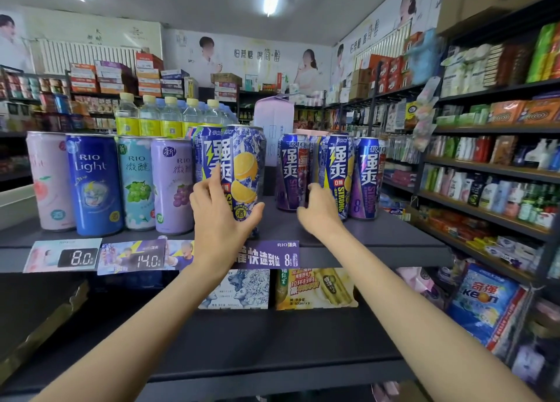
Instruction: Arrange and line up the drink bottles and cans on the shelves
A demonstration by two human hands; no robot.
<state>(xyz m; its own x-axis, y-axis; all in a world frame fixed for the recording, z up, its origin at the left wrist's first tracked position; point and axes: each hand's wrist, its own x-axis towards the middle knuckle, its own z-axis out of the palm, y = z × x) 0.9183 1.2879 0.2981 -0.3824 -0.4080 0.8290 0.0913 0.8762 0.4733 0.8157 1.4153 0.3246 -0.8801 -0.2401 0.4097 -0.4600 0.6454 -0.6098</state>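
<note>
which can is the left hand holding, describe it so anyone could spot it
On the top shelf, past four pastel and blue slim cans on the left, stands a taller can gripped by the left hand. Only it shows yellow lemon slices facing forward.

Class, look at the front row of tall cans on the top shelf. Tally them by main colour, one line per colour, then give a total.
Pink can: 1
Royal blue can: 1
Pale aqua can: 1
Lilac can: 1
Blue lemon cans, one gripped by the left hand, one at the right hand: 2
Purple-and-blue cans: 2
Total: 8
</note>
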